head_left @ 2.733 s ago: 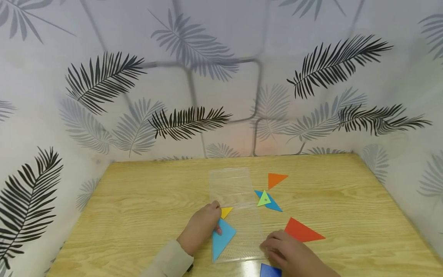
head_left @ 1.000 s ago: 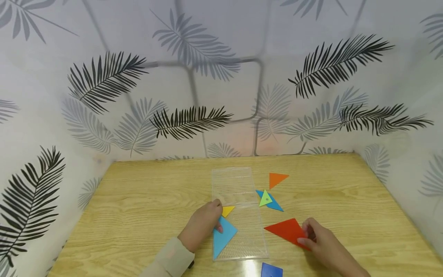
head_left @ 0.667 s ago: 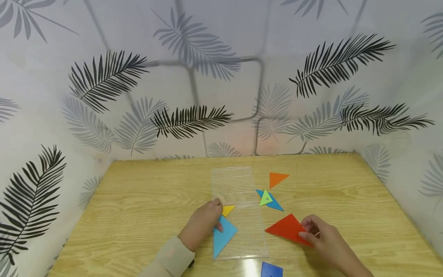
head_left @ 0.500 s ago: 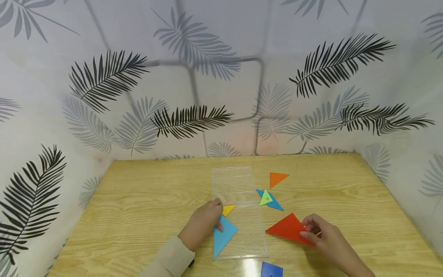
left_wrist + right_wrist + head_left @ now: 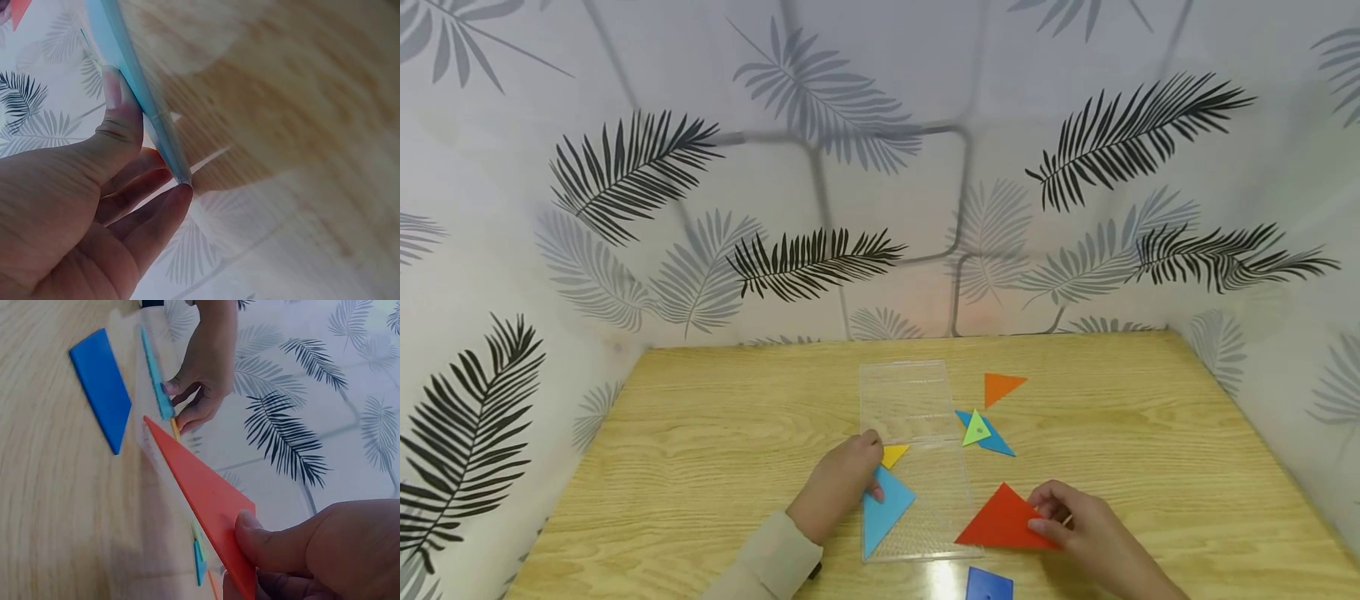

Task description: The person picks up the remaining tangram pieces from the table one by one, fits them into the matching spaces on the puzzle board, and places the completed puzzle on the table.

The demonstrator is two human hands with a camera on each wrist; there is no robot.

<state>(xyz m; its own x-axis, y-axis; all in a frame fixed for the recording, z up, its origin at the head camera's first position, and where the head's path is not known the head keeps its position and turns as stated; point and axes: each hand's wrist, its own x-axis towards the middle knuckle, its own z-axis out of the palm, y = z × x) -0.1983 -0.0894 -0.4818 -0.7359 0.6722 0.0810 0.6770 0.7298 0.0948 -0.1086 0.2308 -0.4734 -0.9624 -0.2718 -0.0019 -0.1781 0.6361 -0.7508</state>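
My left hand (image 5: pixel 841 473) grips the left edge of a clear plastic case (image 5: pixel 934 500). Its thumb lies on a light blue triangle (image 5: pixel 883 510) in the case's near half, with the fingertips at the rim in the left wrist view. A small yellow piece (image 5: pixel 893 455) sits just beyond that triangle, partly behind the hand. Between thumb and fingers, my right hand (image 5: pixel 1078 527) pinches a large red triangle (image 5: pixel 1003 523) by its right end. The red triangle is tilted, its left tip over the case's near right corner in the head view.
An orange triangle (image 5: pixel 1002 388) lies at the back right on the wooden table (image 5: pixel 722 408). Nearer, a small green triangle (image 5: pixel 974 428) overlaps a blue piece (image 5: pixel 997 443) beside the case. A dark blue piece (image 5: pixel 102 387) lies near the front edge. Leaf-patterned cloth surrounds the table.
My right hand has left the case's near right corner, picked up the red triangle, turned it and brought it left and nearer. The left hand holds its place.
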